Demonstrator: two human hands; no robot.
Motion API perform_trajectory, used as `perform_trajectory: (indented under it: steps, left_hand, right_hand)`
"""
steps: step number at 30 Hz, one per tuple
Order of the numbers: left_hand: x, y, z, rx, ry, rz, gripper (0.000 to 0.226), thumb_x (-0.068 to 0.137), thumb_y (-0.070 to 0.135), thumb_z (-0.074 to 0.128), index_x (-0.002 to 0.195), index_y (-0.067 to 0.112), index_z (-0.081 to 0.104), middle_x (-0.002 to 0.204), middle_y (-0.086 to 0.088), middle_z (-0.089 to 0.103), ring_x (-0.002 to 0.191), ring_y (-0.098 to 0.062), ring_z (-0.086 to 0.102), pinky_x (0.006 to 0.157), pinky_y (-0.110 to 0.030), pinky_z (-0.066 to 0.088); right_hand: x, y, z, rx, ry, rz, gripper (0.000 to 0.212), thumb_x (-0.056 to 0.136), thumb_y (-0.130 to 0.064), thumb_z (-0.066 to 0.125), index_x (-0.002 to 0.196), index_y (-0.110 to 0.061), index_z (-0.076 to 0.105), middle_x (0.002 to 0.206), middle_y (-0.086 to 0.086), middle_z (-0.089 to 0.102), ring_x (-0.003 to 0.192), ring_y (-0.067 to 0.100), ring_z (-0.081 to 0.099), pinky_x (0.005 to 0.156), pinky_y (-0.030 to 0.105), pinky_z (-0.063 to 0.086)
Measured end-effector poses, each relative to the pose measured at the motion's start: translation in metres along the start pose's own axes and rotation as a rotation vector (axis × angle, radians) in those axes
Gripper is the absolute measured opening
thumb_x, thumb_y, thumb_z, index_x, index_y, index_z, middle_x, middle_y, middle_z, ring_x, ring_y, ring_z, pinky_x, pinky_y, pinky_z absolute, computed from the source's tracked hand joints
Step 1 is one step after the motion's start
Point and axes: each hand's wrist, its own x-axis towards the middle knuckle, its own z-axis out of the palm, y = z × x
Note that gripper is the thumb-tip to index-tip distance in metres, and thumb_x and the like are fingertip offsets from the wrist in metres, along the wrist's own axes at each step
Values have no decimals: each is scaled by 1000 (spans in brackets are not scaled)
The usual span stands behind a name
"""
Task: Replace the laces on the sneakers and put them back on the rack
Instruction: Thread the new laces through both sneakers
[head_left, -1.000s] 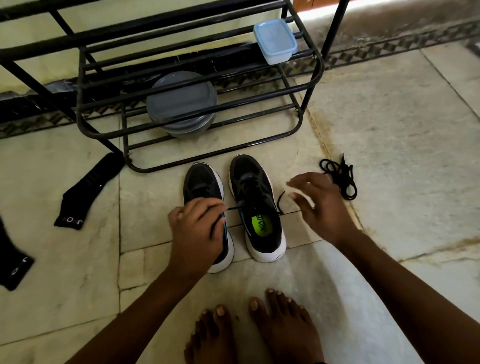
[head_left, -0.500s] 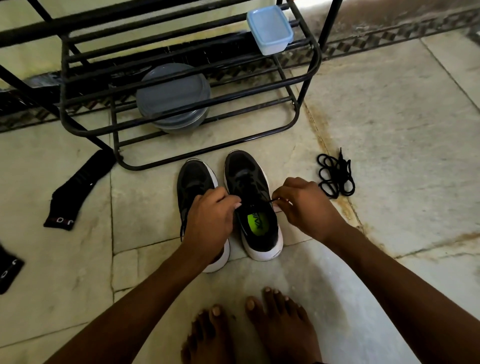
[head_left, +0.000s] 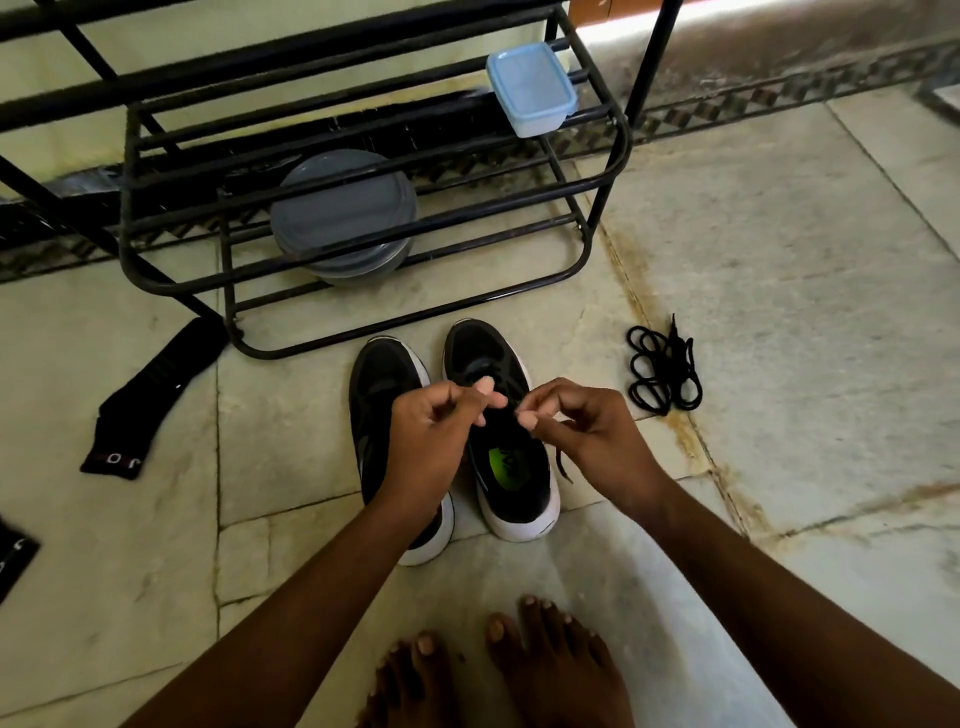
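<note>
The black sneaker with a white sole (head_left: 519, 499) stands on the pale stone floor (head_left: 779, 260), toe near the front bar of the black metal rack (head_left: 337, 339), beside its twin (head_left: 379, 395). The left hand (head_left: 431, 436) and right hand (head_left: 597, 441) each pinch its thin black lace (head_left: 562, 467), likely to pull it out. A bundle of black laces (head_left: 662, 374) waits nearby.

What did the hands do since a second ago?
The right hand moved left and pinched the lace of the right shoe. The left hand, over the left shoe before, shifted right; both pinch the lace above the right shoe. Shoes and spare laces stayed put.
</note>
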Motion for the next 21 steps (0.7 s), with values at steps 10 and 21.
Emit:
perform_trajectory:
  steps: [10, 21]
  left_hand:
    - [-3, -12, 1, 14, 7, 110, 24, 104, 17, 55, 103, 10, 78, 95, 2, 79, 87, -9, 72, 74, -21, 53]
    - [2, -32, -2, 111, -102, 363, 11, 88, 6, 77, 98, 3, 79, 95, -4, 72, 89, -23, 72, 80, -38, 60]
  right_hand:
    - [13, -5, 17, 397, 133, 178, 19, 104, -10, 52, 89, -1, 59, 77, 14, 63, 70, 25, 61, 61, 34, 47]
    - [22, 2, 17, 79, 214, 119, 23, 91, -7, 75, 91, -1, 52, 68, 18, 69, 47, 29, 59, 44, 29, 41]
